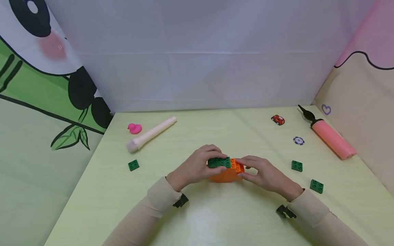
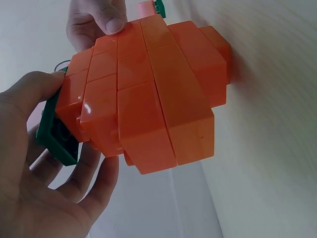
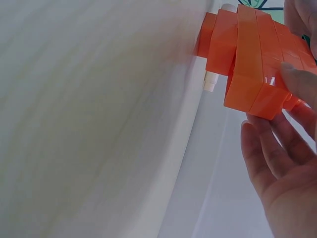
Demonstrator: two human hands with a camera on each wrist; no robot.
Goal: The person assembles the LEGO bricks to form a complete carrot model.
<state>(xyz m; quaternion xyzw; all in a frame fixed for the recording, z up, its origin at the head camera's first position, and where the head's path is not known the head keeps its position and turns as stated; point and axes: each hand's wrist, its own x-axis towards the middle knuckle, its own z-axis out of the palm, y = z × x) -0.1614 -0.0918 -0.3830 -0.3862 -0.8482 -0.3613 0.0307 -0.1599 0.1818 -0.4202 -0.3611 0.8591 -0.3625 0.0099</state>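
A stepped structure of orange toy bricks (image 1: 225, 176) stands on the table in front of me, wider in its middle layers, as the left wrist view shows. My left hand (image 1: 198, 167) pinches a green toy brick (image 1: 218, 162) between thumb and fingers at the top of it. The green brick (image 2: 58, 133) overhangs the left side, its hollow underside partly showing. On the other side my right hand (image 1: 266, 174) grips the upper orange bricks (image 3: 271, 64), with the thumb on the near face and fingers behind. Whether the green brick is pressed fully down, I cannot tell.
Loose green bricks lie at the left (image 1: 133, 165) and right (image 1: 297, 166). Farther back are a pink duck (image 1: 134, 128), a pale baton-like tube (image 1: 152, 134), a red toy car (image 1: 278, 119), a poker chip (image 1: 298, 140) and a pink hand pump (image 1: 333, 138).
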